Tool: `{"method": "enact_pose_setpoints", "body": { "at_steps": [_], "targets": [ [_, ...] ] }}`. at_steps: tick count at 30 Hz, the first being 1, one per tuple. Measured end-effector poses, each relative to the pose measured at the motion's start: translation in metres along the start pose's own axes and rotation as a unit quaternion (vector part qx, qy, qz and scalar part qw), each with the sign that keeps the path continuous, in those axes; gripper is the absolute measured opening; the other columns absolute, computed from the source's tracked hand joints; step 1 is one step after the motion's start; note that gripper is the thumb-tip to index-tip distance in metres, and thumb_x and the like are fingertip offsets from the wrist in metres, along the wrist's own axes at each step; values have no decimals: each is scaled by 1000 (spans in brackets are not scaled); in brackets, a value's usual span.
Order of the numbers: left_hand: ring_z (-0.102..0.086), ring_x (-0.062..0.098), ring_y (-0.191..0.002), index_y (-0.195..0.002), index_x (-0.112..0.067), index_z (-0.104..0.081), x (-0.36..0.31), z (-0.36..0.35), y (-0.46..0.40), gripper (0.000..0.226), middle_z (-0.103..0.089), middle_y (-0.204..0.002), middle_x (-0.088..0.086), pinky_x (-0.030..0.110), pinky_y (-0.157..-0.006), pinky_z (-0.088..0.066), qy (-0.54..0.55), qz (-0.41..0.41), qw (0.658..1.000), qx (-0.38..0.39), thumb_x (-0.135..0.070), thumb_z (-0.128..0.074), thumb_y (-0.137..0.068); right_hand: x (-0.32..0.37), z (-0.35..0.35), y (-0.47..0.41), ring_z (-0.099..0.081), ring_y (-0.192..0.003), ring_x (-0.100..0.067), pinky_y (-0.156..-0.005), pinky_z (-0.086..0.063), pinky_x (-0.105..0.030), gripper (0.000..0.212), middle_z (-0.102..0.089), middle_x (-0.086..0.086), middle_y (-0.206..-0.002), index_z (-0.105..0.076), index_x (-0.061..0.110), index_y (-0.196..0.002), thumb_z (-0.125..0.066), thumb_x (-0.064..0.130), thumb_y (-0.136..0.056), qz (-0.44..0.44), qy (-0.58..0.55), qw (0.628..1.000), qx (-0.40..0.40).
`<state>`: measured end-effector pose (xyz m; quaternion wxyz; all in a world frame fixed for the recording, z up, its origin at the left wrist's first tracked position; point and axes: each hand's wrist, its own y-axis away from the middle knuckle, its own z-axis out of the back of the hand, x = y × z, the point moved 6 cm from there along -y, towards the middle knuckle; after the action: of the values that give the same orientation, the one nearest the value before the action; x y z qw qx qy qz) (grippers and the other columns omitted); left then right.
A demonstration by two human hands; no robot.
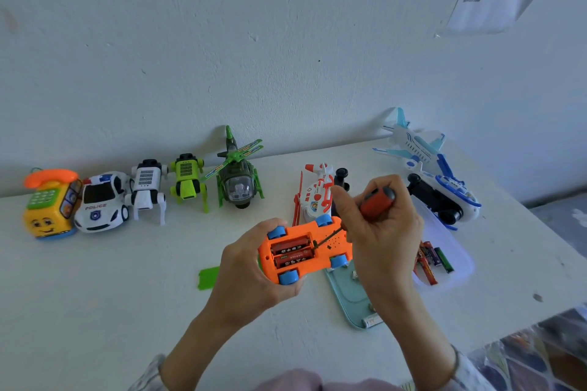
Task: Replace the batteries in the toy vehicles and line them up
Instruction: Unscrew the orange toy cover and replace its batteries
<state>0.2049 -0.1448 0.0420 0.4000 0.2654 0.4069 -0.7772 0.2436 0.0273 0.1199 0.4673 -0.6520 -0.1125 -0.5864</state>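
Now left hand [254,267] grips orange car [305,249], right hand [378,232] grips screwdriver [376,200]; its tip may slip off the battery [290,247]

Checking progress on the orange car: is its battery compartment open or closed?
Open. The orange car is held upside down in the left hand, two batteries exposed, with the green cover lying on the table.

Orange toy car [305,247] upside down, blue wheels up, battery bay open, two red batteries [290,252] seated; green cover [209,277] flat on table, left of car.
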Motion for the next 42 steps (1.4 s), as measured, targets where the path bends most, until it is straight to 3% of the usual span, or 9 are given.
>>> {"method": "enact_pose_setpoints", "body": {
  "at_steps": [7, 13, 17, 20, 23, 26, 34, 38, 42],
  "targets": [
    [-63, -3, -91, -113, -31, -52, 1, 1, -1, 67, -62, -96, -23, 4, -74, -47, 46, 12, 999, -10, -38, -85, -56, -67, 11, -6, -40, -35, -20, -33, -32, -24, 37, -48, -13, -54, -34, 13, -70, -67, 13, -87, -270, -164, 946, -66],
    [-65, -1, -87, -111, -24, -55, 2, -6, -5, 64, -64, -94, -18, 5, -71, -48, 51, 17, 998, -16, -32, -87, -56, -112, 5, 7, -41, -35, -14, -34, -33, -21, 26, -52, -8, -56, -40, 11, -77, -64, 14, -88, -450, -271, 847, -79],
    [-61, -5, -94, -114, -26, -53, 9, -11, -6, 71, -60, -99, -21, 3, -72, -47, 29, 36, 998, -36, -27, -92, -55, -89, 3, -4, -36, -41, -12, -39, -31, -23, 12, -44, -1, -51, -53, 5, -79, -60, 9, -88, -387, -205, 898, 38],
    [-61, -4, -84, -115, -21, -55, 13, -15, -8, 72, -56, -98, -24, -2, -75, -42, -27, 32, 998, -47, -36, -89, -53, -68, -15, 9, -41, -46, -6, -50, -35, -23, 5, -50, 2, -58, -65, 6, -85, -63, 10, -87, -300, 24, 928, 219],
    [-62, 3, -80, -114, -15, -57, 17, -20, -9, 72, -62, -97, -12, -1, -75, -43, -68, 40, 995, -54, -43, -83, -53, -61, -31, 29, -46, -61, -10, -59, -37, -24, 19, -52, 5, -76, -60, 14, -74, -63, 27, -88, -183, 228, 915, 278],
    [-64, 10, -80, -115, -13, -59, 18, -20, -8, 70, -66, -96, -5, 10, -74, -48, -81, 47, 993, -67, -44, -78, -55, -56, -38, 36, -51, -79, -13, -66, -43, -26, 17, -50, 5, -87, -58, 22, -80, -63, 37, -87, -121, 277, 919, 252],
    [-62, 5, -73, -109, -26, -55, 27, -21, -6, 64, -62, -91, -15, 4, -62, -45, -48, 69, 995, -48, -36, -81, -51, -54, -23, 20, -48, -57, -1, -55, -42, -15, 20, -58, 6, -63, -57, 11, -74, -77, 9, -76, -194, 16, 965, 174],
    [-58, -2, -95, -112, -29, -56, 44, -17, -2, 73, -58, -103, -15, 6, -71, -48, 26, 98, 995, -10, -24, -91, -48, -83, 29, -25, -50, -56, -2, -52, -39, -10, 16, -59, 1, -70, -59, 11, -81, -75, 13, -79, -201, 101, 971, 87],
    [-60, 2, -96, -109, -35, -56, 57, -12, 1, 78, -59, -105, -15, 14, -73, -53, 69, 119, 989, 56, -47, -86, -38, -148, 74, -38, -42, -45, -12, -43, -34, -22, 23, -46, -1, -53, -49, 5, -70, -71, 6, -78, -252, 299, 916, 91]
  ]
}}
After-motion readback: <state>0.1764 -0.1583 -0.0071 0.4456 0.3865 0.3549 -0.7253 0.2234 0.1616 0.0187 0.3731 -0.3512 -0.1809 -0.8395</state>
